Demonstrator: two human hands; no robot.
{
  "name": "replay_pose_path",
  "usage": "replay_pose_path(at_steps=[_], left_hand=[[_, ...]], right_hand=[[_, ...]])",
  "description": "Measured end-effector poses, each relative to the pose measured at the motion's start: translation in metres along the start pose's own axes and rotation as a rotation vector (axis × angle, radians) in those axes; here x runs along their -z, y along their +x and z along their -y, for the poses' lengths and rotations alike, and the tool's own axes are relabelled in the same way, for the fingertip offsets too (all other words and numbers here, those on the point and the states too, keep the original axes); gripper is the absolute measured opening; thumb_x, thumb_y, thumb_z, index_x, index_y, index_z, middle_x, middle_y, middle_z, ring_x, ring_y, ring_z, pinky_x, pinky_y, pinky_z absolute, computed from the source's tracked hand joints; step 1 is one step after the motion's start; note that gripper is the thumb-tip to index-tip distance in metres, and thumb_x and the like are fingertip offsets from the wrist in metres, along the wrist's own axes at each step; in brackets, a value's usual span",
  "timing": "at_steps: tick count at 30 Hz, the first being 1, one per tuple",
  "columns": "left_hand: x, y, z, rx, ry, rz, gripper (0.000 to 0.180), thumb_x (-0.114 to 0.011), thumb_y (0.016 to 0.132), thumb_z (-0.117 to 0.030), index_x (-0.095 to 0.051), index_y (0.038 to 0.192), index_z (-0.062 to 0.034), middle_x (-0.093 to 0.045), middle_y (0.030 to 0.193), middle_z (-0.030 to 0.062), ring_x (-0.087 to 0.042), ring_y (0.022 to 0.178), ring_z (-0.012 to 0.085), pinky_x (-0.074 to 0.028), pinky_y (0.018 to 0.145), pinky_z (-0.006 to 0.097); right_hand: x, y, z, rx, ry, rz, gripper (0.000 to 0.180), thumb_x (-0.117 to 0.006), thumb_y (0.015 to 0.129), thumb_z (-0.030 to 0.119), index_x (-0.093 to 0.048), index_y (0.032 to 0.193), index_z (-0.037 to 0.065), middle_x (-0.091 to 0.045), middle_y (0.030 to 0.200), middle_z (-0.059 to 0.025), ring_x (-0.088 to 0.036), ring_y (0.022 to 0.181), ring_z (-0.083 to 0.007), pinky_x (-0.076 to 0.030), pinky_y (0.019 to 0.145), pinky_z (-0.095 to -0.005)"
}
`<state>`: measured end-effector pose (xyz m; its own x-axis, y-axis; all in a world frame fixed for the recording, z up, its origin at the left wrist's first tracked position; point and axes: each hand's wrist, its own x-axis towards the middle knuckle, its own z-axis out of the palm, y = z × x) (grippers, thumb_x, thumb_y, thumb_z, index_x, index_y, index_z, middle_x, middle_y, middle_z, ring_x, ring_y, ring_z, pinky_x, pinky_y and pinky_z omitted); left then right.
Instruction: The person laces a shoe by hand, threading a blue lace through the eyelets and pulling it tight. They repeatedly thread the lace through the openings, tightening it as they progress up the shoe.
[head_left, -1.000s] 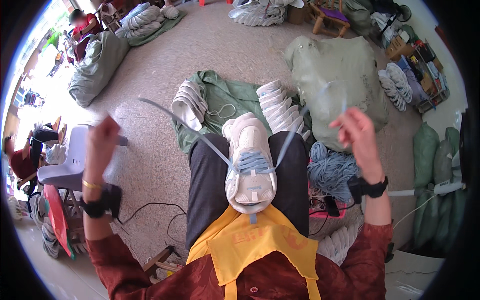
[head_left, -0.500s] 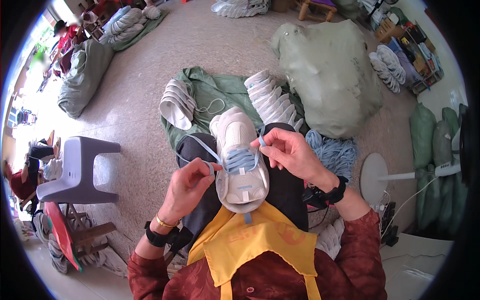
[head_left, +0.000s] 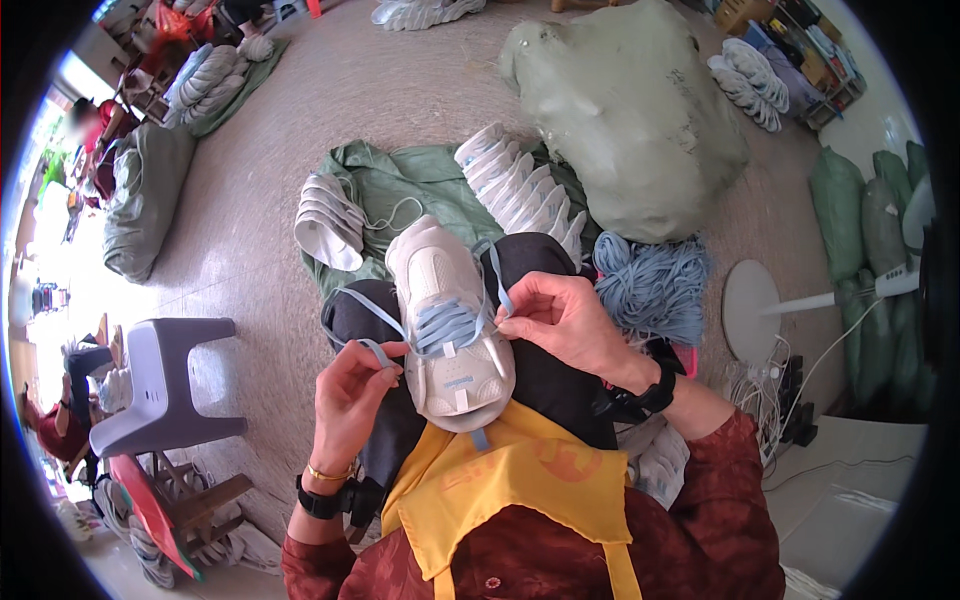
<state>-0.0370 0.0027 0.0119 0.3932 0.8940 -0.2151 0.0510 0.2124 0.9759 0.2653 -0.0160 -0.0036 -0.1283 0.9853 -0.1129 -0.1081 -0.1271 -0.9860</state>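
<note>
A white sneaker (head_left: pixel 448 320) lies on the person's lap between the two hands, toe pointing away, with a light blue lace (head_left: pixel 440 322) threaded across its upper. The left hand (head_left: pixel 350 395) sits just left of the shoe's heel end, fingers pinched on one free end of the lace, which runs up and loops away over the dark trouser knee. The right hand (head_left: pixel 565 318) is just right of the shoe, thumb and forefinger closed on the other lace end close to the eyelets, its fingertips touching the shoe's side. Both wrists carry black bands; the left also wears a thin gold bangle. A yellow apron (head_left: pixel 500 480) lies below the hands, under the shoe's heel. Beyond the hands, rows of white shoes (head_left: pixel 520 185) rest on a green cloth (head_left: pixel 400 185) on the floor. To the right of the right hand lies a heap of blue laces (head_left: pixel 655 285), and farther off a large grey-green sack (head_left: pixel 630 110). Well left of the left hand stands a grey plastic stool (head_left: pixel 165 385).
</note>
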Motion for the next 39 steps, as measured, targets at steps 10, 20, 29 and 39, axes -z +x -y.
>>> replay_pose_path(at_steps=[10,20,29,39], left_hand=[[0.0,0.002,0.001,0.003,-0.014,-0.014,0.007,-0.061,0.1,0.005,-0.058,0.102,-0.0007,-0.07,0.126,0.0157,-0.066,0.101,0.0131,-0.055,0.092,0.03],[-0.004,0.003,0.009,-0.027,-0.071,-0.031,0.006,-0.062,0.101,0.004,-0.058,0.101,-0.0012,-0.069,0.125,0.0151,-0.067,0.101,0.0134,-0.056,0.092,0.03],[-0.005,0.002,0.01,-0.047,-0.079,-0.029,0.007,-0.062,0.101,0.004,-0.057,0.101,-0.0014,-0.069,0.124,0.0137,-0.067,0.101,0.0131,-0.056,0.091,0.029],[-0.003,0.003,0.01,-0.035,-0.084,-0.023,0.009,-0.062,0.1,0.005,-0.056,0.1,-0.0024,-0.068,0.122,0.0139,-0.067,0.1,0.0135,-0.055,0.091,0.029]], right_hand=[[-0.002,-0.003,0.0,0.041,-0.096,-0.027,0.012,-0.076,0.093,0.001,-0.068,0.1,-0.003,-0.073,0.091,-0.0039,-0.069,0.085,-0.0069,-0.059,0.077,-0.0251],[-0.009,-0.001,0.018,0.34,-0.532,-0.032,0.013,-0.076,0.09,-0.001,-0.065,0.097,-0.002,-0.072,0.087,-0.0097,-0.072,0.076,-0.0126,-0.058,0.07,-0.0277],[-0.01,-0.001,0.012,0.152,-0.35,-0.049,0.012,-0.072,0.088,-0.004,-0.064,0.097,-0.003,-0.071,0.082,-0.0148,-0.073,0.071,-0.0209,-0.056,0.065,-0.0311],[-0.015,0.002,0.01,0.163,-0.398,-0.051,0.009,-0.072,0.092,-0.003,-0.064,0.095,-0.004,-0.071,0.083,-0.0099,-0.07,0.075,-0.0119,-0.058,0.068,-0.0296]])
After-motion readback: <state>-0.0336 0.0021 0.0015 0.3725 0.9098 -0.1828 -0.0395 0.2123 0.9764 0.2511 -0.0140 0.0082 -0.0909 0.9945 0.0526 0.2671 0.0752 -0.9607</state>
